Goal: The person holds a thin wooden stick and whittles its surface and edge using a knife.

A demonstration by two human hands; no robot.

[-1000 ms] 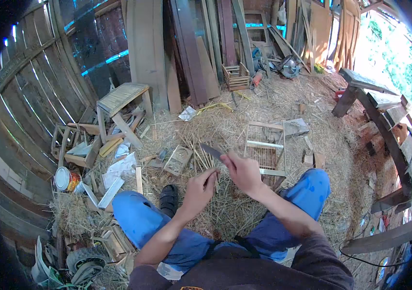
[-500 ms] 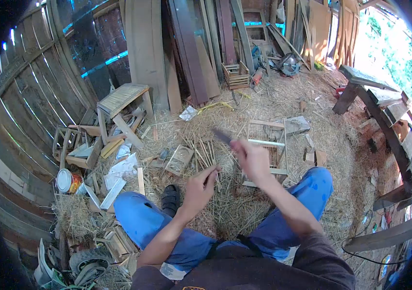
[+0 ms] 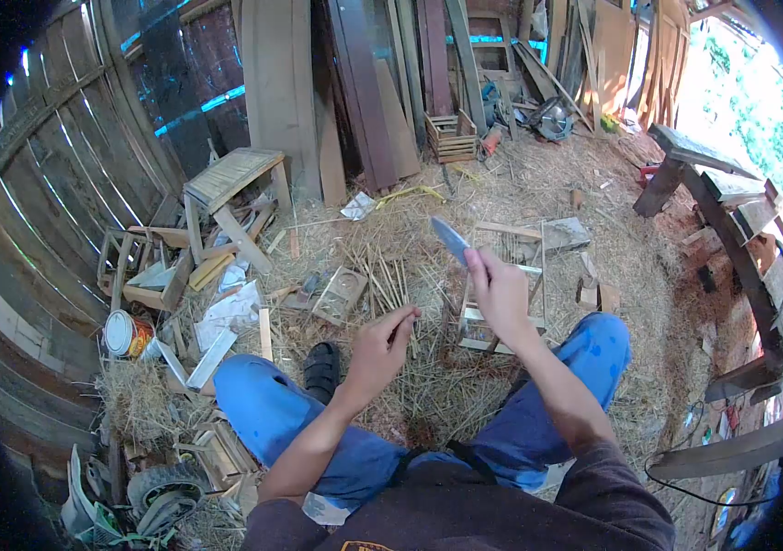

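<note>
My right hand (image 3: 504,292) is closed round the handle of a knife (image 3: 449,239), its blade pointing up and to the left above the floor. My left hand (image 3: 380,344) is pinched, thumb against fingers; whatever sits at its fingertips is too small to make out. Just beyond that hand, thin wooden sticks (image 3: 388,280) lie in a loose bundle on the straw. A slatted wooden frame (image 3: 539,285) rests on the floor behind my right hand, partly hidden by it. Left of the sticks is a small wooden block with holes (image 3: 341,296).
A small wooden table (image 3: 235,179) stands at the left among scrap wood, near a paint can (image 3: 121,333). Tall boards (image 3: 277,101) lean on the back wall beside a slatted crate (image 3: 451,137) and a circular saw (image 3: 554,119). A rough bench (image 3: 731,211) runs along the right.
My right hand has moved slightly right, and the knife blade has swung upward, away from my left hand. My left hand has barely moved.
</note>
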